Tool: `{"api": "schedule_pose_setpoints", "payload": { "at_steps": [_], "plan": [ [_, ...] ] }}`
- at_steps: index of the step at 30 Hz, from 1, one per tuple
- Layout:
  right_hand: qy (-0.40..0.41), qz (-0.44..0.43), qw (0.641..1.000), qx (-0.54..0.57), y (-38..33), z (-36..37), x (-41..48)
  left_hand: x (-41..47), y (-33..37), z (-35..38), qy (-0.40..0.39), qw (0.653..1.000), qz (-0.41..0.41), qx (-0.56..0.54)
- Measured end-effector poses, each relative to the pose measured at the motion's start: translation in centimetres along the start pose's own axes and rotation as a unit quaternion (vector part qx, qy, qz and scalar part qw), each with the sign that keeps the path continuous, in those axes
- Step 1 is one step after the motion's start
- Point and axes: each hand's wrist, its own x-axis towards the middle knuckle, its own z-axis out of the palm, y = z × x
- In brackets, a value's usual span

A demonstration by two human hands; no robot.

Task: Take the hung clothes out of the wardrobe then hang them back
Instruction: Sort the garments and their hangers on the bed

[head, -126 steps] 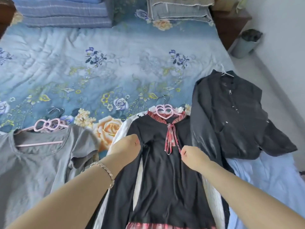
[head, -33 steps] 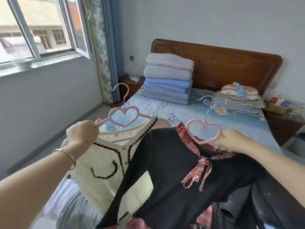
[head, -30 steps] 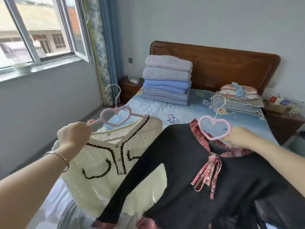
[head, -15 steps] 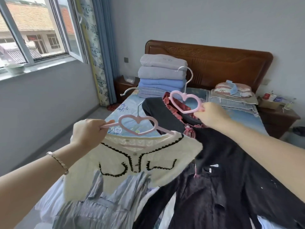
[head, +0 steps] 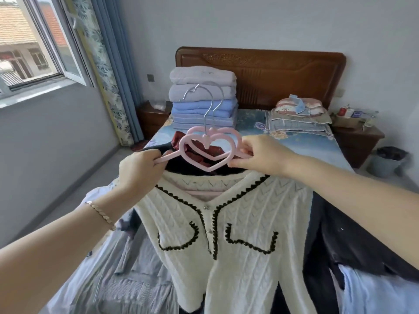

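Two pink heart-shaped hangers (head: 209,148) overlap in front of me above the bed, their metal hooks side by side. My left hand (head: 140,172) grips the left arm of the front hanger, which carries a cream knitted cardigan (head: 235,236) with black trim. My right hand (head: 260,157) pinches the right side of the hangers. Behind the cardigan hangs the black dress with a red ruffled collar (head: 181,142), mostly hidden.
A dark jacket (head: 353,243) and striped grey-blue clothes (head: 127,275) lie on the bed below. Folded quilts (head: 203,100) are stacked at the wooden headboard (head: 283,71), pillows to the right. A window is on the left, a nightstand and bin (head: 385,162) on the right.
My hands have come together, so the two hangers now overlap. The cardigan now hangs in front of the black dress and covers most of it.
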Motion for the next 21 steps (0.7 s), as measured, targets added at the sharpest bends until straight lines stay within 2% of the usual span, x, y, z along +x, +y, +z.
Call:
{"api": "schedule_pose_setpoints", "payload": {
  "at_steps": [5,9,11,14,18,21],
  "plan": [
    [0.035,-0.003,0.999,-0.006,1.2,0.5,-1.3,-0.5,0.5,0.8,-0.008,0.998,0.029,-0.062],
    [0.06,0.004,0.998,0.012,1.5,1.3,-2.1,0.1,0.2,1.1,-0.039,0.99,0.134,-0.022],
    [0.058,0.006,0.998,0.028,1.4,1.6,-2.3,-0.1,0.9,0.9,-0.081,0.99,0.111,-0.019],
    [0.053,0.021,0.997,0.051,1.3,1.6,-2.4,-0.4,1.8,1.2,-0.09,0.992,0.084,-0.008],
    [0.031,0.067,0.995,0.066,1.9,1.3,-2.4,-1.1,0.7,1.7,-0.102,0.977,0.177,-0.056],
    [0.04,0.082,0.995,0.03,1.9,1.8,-2.7,-1.3,-0.5,2.1,-0.111,0.96,0.245,-0.073]
  ]
}}
